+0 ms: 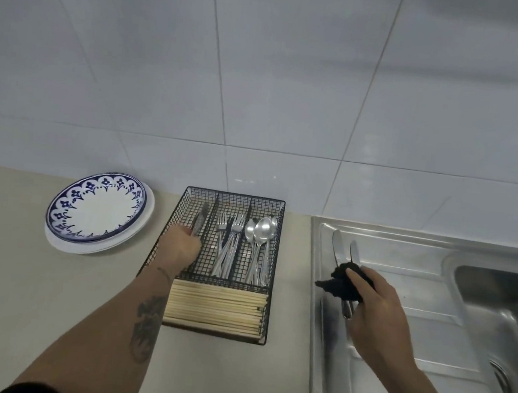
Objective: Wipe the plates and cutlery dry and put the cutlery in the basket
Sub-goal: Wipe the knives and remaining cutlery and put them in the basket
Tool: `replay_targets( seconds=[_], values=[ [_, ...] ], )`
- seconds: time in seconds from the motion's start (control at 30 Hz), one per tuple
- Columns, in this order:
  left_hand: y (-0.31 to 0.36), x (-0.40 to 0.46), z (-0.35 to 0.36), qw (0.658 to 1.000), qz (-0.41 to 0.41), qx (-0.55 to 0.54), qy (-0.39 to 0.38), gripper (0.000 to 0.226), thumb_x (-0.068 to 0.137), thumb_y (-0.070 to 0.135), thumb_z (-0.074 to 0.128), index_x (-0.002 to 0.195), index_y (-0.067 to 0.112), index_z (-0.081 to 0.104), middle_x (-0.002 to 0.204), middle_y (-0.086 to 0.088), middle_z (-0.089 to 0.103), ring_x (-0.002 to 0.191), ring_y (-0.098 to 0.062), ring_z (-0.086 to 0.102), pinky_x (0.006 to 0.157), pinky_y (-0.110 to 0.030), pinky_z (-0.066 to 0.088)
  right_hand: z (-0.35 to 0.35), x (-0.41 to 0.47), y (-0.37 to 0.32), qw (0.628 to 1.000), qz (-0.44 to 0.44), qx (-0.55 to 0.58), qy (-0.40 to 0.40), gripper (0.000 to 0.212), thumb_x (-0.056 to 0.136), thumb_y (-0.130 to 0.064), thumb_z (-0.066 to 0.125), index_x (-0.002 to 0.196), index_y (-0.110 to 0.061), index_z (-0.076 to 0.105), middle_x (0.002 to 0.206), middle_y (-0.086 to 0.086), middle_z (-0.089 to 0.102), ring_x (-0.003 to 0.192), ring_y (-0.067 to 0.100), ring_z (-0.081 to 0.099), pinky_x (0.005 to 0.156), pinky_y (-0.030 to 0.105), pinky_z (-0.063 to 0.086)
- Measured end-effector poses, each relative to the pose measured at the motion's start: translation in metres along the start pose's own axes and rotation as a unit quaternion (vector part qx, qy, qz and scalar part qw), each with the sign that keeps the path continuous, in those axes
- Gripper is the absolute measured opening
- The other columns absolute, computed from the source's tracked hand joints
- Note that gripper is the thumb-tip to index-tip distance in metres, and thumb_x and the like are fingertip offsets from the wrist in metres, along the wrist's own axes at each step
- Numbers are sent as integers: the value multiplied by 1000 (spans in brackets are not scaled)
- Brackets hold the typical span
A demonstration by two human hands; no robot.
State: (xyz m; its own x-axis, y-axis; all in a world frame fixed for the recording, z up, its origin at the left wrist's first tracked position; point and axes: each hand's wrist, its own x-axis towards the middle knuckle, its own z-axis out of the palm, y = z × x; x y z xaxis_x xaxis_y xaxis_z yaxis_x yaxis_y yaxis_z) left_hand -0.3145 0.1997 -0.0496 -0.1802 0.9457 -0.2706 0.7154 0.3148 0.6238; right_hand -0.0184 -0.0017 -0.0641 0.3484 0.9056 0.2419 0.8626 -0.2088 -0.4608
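Observation:
A black wire basket (280,229) stands on the counter. Its left compartment takes a knife (200,221), which my left hand (181,247) holds by the handle. Forks (228,243) fill the middle compartment and spoons (258,243) the right one. Wooden chopsticks (215,308) lie across the front section. My right hand (376,303) grips a black cloth (342,285) over two knives (344,249) lying on the steel draining board (403,249). A stack of plates (93,213), the top one white with a blue flower rim, sits left of the basket.
The sink bowl (499,299) drops away at the right, with a drain (500,377) near its front. A white tiled wall (261,86) rises behind the beige counter (40,287).

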Motion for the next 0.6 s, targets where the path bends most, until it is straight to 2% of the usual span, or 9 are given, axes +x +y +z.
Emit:
replay_targets(
  seconds=[0.07,0.17,0.23,0.3,0.37,0.43,0.5,0.6],
  values=[
    [-1,-4,3,1000,9,9,6,20,89,8,56,97,7,74,83,-8,66,71,-21,56,69,-28,43,-4,-1,9,1000,20,0,2,63,72,14,64,129,-12,62,134,7,56,120,30,51,91,49,53],
    [6,-21,4,998,35,40,42,27,83,3,56,104,7,72,88,-7,65,79,-23,54,75,-30,44,-12,-7,23,998,60,1,4,59,77,12,63,132,-12,60,137,7,53,125,28,48,101,46,48],
    [18,-37,9,990,86,26,108,37,80,1,56,113,11,70,102,-7,68,88,-22,57,82,-34,49,-17,-11,33,997,82,6,12,59,78,11,64,132,-12,59,137,5,52,124,26,48,101,42,45],
    [39,-57,21,979,155,-6,136,35,84,1,56,114,15,69,109,-1,65,99,-19,59,91,-39,52,-19,-15,42,995,92,13,22,60,77,13,62,131,-12,60,136,5,53,123,26,49,101,41,46],
    [61,-78,46,973,214,-29,84,27,91,6,55,110,20,68,105,6,61,94,-15,61,88,-39,56,-20,-17,51,994,104,27,33,60,76,15,59,131,-11,60,136,6,53,122,28,50,101,39,44],
    [84,-102,80,966,257,-24,-2,23,93,11,54,107,22,69,102,7,63,88,-12,63,83,-36,58,-21,-19,59,991,118,38,44,60,77,15,56,131,-10,60,136,6,53,121,27,50,102,37,42],
    [102,-126,117,960,267,-7,-88,20,95,14,56,108,22,69,105,7,65,92,-9,62,87,-29,54,-23,-21,65,990,123,51,54,59,77,15,55,131,-9,60,136,6,53,122,27,50,104,37,42],
    [120,-151,170,954,256,20,-154,15,95,24,58,105,24,70,103,6,66,90,-11,64,88,-33,56,-28,-26,77,986,140,62,70,62,76,15,53,132,-11,60,137,4,52,123,25,49,107,37,40]
  ],
)
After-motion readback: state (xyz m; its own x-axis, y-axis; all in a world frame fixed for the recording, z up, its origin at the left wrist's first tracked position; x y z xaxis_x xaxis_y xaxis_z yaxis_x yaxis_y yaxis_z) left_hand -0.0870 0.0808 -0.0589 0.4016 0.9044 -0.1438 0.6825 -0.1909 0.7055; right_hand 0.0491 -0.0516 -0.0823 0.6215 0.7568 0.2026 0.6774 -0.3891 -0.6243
